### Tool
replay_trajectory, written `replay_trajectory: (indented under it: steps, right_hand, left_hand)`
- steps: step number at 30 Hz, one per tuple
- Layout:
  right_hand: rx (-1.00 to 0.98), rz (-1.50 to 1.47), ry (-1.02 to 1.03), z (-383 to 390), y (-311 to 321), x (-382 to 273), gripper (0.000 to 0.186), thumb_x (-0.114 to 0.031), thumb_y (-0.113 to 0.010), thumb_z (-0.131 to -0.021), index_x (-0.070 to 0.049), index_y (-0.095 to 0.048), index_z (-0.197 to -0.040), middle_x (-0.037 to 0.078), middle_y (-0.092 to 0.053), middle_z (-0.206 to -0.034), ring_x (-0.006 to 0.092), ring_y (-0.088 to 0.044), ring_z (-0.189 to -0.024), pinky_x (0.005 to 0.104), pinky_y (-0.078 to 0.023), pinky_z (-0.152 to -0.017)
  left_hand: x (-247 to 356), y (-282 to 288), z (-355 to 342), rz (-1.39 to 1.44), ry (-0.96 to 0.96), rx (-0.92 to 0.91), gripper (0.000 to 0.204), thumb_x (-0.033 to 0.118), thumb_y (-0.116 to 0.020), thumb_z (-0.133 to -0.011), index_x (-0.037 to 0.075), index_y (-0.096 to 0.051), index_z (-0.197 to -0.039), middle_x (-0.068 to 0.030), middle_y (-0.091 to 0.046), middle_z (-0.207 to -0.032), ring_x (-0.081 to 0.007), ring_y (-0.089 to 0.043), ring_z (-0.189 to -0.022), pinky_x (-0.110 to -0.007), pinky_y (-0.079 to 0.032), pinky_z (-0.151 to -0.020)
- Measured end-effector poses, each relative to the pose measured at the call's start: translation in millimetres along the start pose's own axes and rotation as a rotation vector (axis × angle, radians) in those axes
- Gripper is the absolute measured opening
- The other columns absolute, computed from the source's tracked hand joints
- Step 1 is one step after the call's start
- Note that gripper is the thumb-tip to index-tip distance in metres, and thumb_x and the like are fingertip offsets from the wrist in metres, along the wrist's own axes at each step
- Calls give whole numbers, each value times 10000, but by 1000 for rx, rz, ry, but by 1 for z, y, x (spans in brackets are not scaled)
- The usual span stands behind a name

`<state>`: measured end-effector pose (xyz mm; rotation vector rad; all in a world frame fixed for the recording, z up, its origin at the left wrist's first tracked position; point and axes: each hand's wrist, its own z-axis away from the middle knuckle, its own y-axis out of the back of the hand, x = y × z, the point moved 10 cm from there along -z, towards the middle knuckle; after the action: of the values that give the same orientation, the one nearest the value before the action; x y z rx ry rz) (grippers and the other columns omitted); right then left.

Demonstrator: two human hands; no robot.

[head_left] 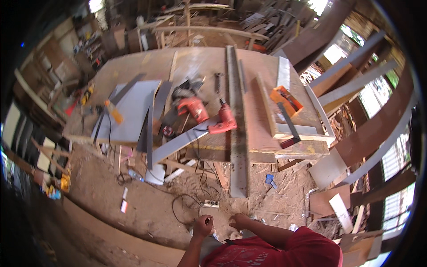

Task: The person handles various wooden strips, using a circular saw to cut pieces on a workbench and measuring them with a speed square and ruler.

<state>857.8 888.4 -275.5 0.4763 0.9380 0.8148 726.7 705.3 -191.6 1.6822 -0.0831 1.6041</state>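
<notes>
In front of my red shirt, my left hand is held up with its fingers curled in. A short gap to its right, my right hand points inward, fingers bent together. What either hand holds, if anything, is too small to make out. Beyond them a power strip lies on the dirt floor with a dark cord. A long metal-looking channel crosses the wooden worktable and juts over its near edge toward me. A red power drill rests against the channel, out of reach of both hands.
Another red power tool sits left of the drill. An orange box with small tools and a try square are at the table's right. A white panel and an orange-handled tool lie left. Boards lean along the right side.
</notes>
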Motion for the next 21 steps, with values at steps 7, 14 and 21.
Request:
replay_trajectory:
  steps: [7, 14, 21]
  right_hand:
    - [-82, -181, 35, 90, 43, 70, 516, -477, -669, -961, -103, -719, -1313, 217, -739, -1232, 403, -702, -1131, 486, -539, -1009]
    - [105, -325, -112, 183, 110, 231, 484, -445, -734, -895, -123, -748, -1256, 162, -782, -1110, 374, -743, -1030, 467, -585, -931]
    - [457, -540, -247, 217, 251, 327, 400, -330, -781, -937, -45, -752, -1216, 143, -796, -1034, 241, -766, -933, 366, -597, -861]
  left_hand:
    - [130, -30, -39, -116, -163, 127, 177, 230, -765, -922, 65, -759, -985, -125, -716, -751, -264, -726, -680, -382, -565, -639]
    - [265, -142, -73, -36, -315, 109, 138, 180, -738, -962, 45, -741, -990, -125, -693, -743, -252, -687, -647, -371, -525, -600]
    - [345, -206, -128, -40, -338, -31, 155, 178, -733, -954, 42, -730, -1030, -137, -701, -834, -269, -690, -704, -375, -548, -654]
